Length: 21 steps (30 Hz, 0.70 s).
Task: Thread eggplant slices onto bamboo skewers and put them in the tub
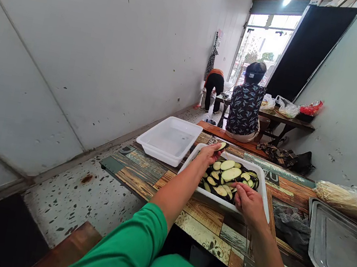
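Observation:
My left hand point(210, 153) is closed on an eggplant slice point(222, 146), held above the far left part of a white plastic tub point(266, 193). Many more eggplant slices point(231, 174), pale with dark skin, fill that tub. Over the tub's near right side, my right hand point(249, 202) pinches a thin wooden skewer; a short length shows at the fingertips and much of it is hard to make out. A bundle of thin wooden skewers point(271, 214) lies along the tub's right side.
Another white tub point(170, 139) stands at the table's far left. To the right are a grey cloth point(291, 227), metal trays point(344, 250) and a bag of enoki mushrooms point(346, 200). One person point(246, 104) sits ahead, back turned; another point(214, 87) bends by the wall.

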Each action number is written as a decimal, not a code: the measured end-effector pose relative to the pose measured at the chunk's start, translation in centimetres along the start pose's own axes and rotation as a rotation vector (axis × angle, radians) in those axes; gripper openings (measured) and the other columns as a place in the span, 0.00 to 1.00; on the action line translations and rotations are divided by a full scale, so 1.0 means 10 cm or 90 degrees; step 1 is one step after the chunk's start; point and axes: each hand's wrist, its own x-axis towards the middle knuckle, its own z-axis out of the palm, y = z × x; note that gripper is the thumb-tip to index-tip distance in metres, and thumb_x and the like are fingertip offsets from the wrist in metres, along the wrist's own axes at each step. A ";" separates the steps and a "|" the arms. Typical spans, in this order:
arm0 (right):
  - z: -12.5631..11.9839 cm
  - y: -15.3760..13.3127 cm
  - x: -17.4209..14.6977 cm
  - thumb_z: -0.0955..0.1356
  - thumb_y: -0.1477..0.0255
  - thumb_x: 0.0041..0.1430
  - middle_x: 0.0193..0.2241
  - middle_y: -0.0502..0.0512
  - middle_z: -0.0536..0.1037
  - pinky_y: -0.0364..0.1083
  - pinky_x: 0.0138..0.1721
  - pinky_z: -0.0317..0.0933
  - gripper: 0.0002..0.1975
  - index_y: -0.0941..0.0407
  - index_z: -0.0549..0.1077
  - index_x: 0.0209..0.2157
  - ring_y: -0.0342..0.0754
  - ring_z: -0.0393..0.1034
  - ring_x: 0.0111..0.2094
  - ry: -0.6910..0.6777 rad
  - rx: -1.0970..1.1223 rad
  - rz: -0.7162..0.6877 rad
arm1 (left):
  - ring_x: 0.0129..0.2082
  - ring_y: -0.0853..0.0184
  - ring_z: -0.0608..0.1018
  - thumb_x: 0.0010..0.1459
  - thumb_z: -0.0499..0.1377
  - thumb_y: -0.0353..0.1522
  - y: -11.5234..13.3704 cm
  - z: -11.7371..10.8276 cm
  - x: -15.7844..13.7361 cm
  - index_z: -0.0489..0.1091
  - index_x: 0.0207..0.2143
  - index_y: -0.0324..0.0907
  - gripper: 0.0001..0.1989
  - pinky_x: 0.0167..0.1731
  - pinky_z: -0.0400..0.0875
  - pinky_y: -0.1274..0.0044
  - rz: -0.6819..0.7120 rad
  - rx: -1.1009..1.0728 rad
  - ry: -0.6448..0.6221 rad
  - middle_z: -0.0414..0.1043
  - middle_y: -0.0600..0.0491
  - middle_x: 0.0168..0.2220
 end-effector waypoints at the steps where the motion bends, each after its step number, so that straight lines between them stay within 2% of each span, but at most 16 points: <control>1: 0.00 -0.01 0.00 0.70 0.51 0.47 0.11 0.40 0.58 0.41 0.17 0.37 0.24 0.59 0.73 0.34 0.37 0.46 0.13 0.000 -0.003 0.003 | 0.28 0.68 0.77 0.47 0.71 0.28 0.00 0.00 0.00 0.73 0.31 0.40 0.11 0.21 0.69 0.80 0.009 0.005 0.003 0.75 0.50 0.31; 7: 0.01 -0.06 -0.02 0.70 0.51 0.46 0.11 0.40 0.59 0.41 0.17 0.36 0.26 0.60 0.73 0.35 0.37 0.46 0.13 -0.004 -0.012 0.018 | 0.27 0.68 0.78 0.43 0.73 0.28 -0.01 0.01 0.01 0.73 0.35 0.40 0.16 0.23 0.70 0.79 0.038 0.009 0.009 0.75 0.52 0.29; 13: 0.00 -0.06 -0.01 0.71 0.52 0.46 0.11 0.41 0.59 0.42 0.16 0.36 0.25 0.60 0.75 0.36 0.37 0.45 0.13 -0.012 -0.009 0.020 | 0.27 0.70 0.77 0.48 0.68 0.22 0.01 0.03 -0.02 0.72 0.32 0.39 0.10 0.25 0.70 0.80 0.034 -0.030 0.019 0.75 0.52 0.28; 18: 0.00 -0.06 0.00 0.71 0.52 0.46 0.11 0.41 0.59 0.42 0.16 0.36 0.25 0.60 0.76 0.36 0.37 0.46 0.13 -0.014 -0.013 0.019 | 0.24 0.72 0.76 0.49 0.67 0.21 0.02 0.06 -0.07 0.70 0.30 0.37 0.09 0.22 0.67 0.82 0.052 -0.035 0.030 0.74 0.53 0.25; 21: 0.00 -0.05 0.00 0.70 0.52 0.47 0.12 0.41 0.59 0.42 0.17 0.37 0.25 0.60 0.76 0.36 0.37 0.46 0.13 -0.015 -0.016 0.020 | 0.25 0.73 0.76 0.48 0.69 0.21 0.02 0.06 -0.09 0.70 0.29 0.36 0.10 0.24 0.68 0.82 0.071 -0.036 0.038 0.73 0.53 0.26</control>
